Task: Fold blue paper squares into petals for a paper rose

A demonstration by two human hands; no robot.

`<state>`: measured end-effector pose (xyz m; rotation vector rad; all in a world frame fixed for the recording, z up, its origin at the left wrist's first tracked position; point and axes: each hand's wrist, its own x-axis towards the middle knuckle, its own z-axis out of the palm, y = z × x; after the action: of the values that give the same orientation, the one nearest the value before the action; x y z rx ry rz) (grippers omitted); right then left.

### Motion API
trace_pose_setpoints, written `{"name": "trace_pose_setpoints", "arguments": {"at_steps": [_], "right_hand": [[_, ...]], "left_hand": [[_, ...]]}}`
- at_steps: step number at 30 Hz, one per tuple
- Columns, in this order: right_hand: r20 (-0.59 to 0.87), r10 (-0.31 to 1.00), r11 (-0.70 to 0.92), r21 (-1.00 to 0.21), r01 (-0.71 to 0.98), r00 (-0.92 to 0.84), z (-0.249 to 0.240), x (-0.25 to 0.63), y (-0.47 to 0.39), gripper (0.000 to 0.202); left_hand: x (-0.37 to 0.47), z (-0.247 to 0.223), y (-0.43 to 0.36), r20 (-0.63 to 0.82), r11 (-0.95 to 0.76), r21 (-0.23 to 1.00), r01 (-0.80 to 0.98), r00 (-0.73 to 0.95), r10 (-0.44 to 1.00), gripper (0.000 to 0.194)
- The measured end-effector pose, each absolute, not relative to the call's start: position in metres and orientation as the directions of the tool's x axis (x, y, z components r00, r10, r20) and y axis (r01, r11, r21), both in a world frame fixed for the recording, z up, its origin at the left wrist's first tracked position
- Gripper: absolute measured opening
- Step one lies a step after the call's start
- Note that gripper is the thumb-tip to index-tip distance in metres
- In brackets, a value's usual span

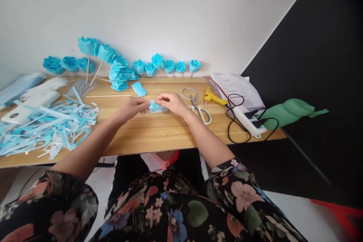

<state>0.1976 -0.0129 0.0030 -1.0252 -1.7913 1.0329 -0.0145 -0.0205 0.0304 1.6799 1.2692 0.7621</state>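
Between my hands, low over the middle of the wooden table (159, 132), is a small light-blue paper piece (154, 106). My left hand (132, 109) pinches its left side between thumb and fingertips. On its upper right, the fingertips of my right hand (171, 103) are closed on the same piece. Just behind my hands lies a separate blue paper piece (139, 89) with a wavy edge. A thin wooden stick (109, 96) rests to the left of it. Scissors (195, 102) with white handles lie right of my right hand, near a clear ring (189, 93).
Blue paper flowers (159, 61) on sticks line the wall. Paper strips (56, 124) and stacked paper (22, 87) cover the left end. On the right are a yellow glue gun (214, 96), printed sheets (238, 87), a power strip (249, 121) with black cables, and a green roll (289, 113).
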Motion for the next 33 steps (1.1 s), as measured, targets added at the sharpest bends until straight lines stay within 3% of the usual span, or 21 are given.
{"name": "trace_pose_setpoints", "arguments": {"at_steps": [6,12,14,16,20,23,33], "right_hand": [[0.254,0.939,0.272,-0.961,0.050,-0.233,0.004,0.200,-0.008,0.029],[0.184,0.975,0.164,-0.974,-0.157,-0.121,0.006,0.201,-0.004,0.038],[0.182,0.976,0.156,-0.968,-0.198,-0.117,0.007,0.201,-0.004,0.038],[0.186,0.975,0.158,-0.966,-0.206,-0.124,0.008,0.201,-0.005,0.037],[0.199,0.974,0.180,-0.969,-0.172,-0.104,0.007,0.199,-0.006,0.034],[0.211,0.974,0.200,-0.972,-0.122,-0.084,0.007,0.198,-0.007,0.032],[0.180,0.971,0.169,-0.982,-0.080,-0.160,0.008,0.198,-0.010,0.034]], "left_hand": [[-0.045,0.025,0.025,0.084,-0.073,0.876,0.476,-0.002,0.996,0.025],[-0.054,0.024,0.049,0.246,-0.125,0.566,0.815,-0.023,0.969,0.029],[-0.047,0.024,0.044,0.208,-0.105,0.616,0.781,-0.033,0.978,0.029],[-0.036,0.026,0.034,0.131,-0.094,0.752,0.653,-0.008,0.991,0.031],[-0.015,0.033,0.008,0.060,-0.130,0.951,0.282,0.242,0.968,0.037],[-0.007,0.037,-0.004,0.048,-0.128,0.961,0.245,0.308,0.950,0.040],[0.001,0.037,-0.012,0.062,-0.137,0.944,0.300,0.245,0.968,0.029]]}}
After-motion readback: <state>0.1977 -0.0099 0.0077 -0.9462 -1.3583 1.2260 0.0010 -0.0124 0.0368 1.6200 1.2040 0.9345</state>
